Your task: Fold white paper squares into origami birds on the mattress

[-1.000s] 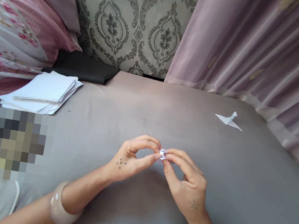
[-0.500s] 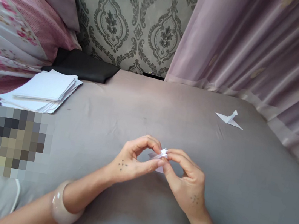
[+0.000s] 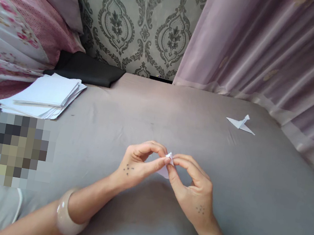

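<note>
Between my two hands is a small piece of folded white paper [image 3: 163, 170], pinched at its upper end and held over the grey sheet [image 3: 134, 218]. My left hand [image 3: 141, 165] is closed on it from the left, thumb in front and fingers behind. From the right, my right hand [image 3: 193, 187] pinches the same paper between thumb and fingertips. A small folded tip shows above the thumbs; much of the paper is hidden by my fingers. Farther off to the right lies a finished-looking white paper bird [image 3: 240, 123] with spread wings.
A stack of white paper [image 3: 43, 92] lies at the back left, beside a folded black cloth or cover [image 3: 89, 69]. A blurred-out patch [image 3: 10, 149] hides something at the left. Curtains [image 3: 262, 43] hang along the right, and patterned wallpaper [image 3: 145, 23] stands behind.
Both hands have shifted slightly up and left with the folded paper. The paper has turned a little, and its upper end now shows as a single pointed tip.
</note>
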`<state>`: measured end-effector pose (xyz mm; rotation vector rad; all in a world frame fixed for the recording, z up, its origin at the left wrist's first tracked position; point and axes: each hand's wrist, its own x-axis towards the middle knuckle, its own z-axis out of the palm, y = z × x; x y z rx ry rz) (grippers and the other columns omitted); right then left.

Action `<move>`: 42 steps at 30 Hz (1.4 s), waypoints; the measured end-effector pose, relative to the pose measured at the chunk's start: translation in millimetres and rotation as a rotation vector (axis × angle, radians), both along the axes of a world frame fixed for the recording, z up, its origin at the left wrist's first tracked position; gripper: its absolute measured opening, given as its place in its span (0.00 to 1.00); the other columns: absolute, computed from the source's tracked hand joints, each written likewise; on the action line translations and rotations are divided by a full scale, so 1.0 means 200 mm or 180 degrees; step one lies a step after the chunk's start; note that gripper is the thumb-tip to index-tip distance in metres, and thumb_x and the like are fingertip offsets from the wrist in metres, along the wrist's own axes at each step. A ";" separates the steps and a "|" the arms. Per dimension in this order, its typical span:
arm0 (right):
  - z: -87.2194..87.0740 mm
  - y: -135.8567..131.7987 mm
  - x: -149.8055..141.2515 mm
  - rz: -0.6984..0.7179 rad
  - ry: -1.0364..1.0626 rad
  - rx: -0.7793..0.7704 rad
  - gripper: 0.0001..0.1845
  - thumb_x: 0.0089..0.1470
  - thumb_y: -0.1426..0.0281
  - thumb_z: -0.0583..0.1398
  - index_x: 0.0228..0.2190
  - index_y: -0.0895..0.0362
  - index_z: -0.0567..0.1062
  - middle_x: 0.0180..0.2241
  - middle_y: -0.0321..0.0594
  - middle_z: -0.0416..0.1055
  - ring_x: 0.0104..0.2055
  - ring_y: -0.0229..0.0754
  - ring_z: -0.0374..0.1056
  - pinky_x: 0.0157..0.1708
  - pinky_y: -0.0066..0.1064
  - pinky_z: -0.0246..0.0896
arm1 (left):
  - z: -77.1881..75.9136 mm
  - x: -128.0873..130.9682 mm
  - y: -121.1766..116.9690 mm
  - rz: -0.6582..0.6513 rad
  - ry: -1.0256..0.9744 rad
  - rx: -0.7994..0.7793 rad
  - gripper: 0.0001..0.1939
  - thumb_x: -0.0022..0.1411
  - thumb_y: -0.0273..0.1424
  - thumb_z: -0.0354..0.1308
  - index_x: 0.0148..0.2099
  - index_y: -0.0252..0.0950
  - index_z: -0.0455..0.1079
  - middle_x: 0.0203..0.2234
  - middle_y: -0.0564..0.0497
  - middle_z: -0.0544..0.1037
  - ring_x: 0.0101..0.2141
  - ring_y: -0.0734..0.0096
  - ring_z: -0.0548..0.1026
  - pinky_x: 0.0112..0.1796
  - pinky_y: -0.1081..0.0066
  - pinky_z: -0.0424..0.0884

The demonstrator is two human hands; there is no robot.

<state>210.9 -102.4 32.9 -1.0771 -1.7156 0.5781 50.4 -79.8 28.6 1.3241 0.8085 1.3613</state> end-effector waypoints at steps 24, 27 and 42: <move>0.01 -0.02 -0.04 -0.0303 0.0179 0.0006 0.04 0.53 0.75 0.61 0.30 0.54 0.73 0.36 0.38 0.72 0.38 0.37 0.71 0.40 0.28 0.66 | -0.02 0.02 0.01 0.0171 -0.0995 -0.0544 0.06 0.56 0.26 0.65 0.31 0.35 0.70 0.29 0.53 0.74 0.32 0.77 0.72 0.33 0.76 0.69; 0.01 -0.02 -0.03 -0.0456 0.0125 0.0121 0.05 0.53 0.77 0.60 0.29 0.54 0.73 0.34 0.37 0.72 0.36 0.37 0.70 0.37 0.28 0.66 | -0.02 0.01 0.01 0.0203 -0.0823 -0.0465 0.10 0.57 0.25 0.64 0.39 0.39 0.67 0.31 0.55 0.75 0.33 0.76 0.73 0.35 0.75 0.70; 0.00 0.03 0.09 -0.0422 0.0510 -0.0217 0.04 0.55 0.71 0.62 0.35 0.52 0.76 0.41 0.39 0.73 0.44 0.40 0.71 0.45 0.32 0.69 | 0.00 0.01 0.01 -0.0121 0.0485 -0.0564 0.05 0.60 0.31 0.62 0.35 0.34 0.74 0.30 0.51 0.74 0.33 0.72 0.71 0.36 0.73 0.67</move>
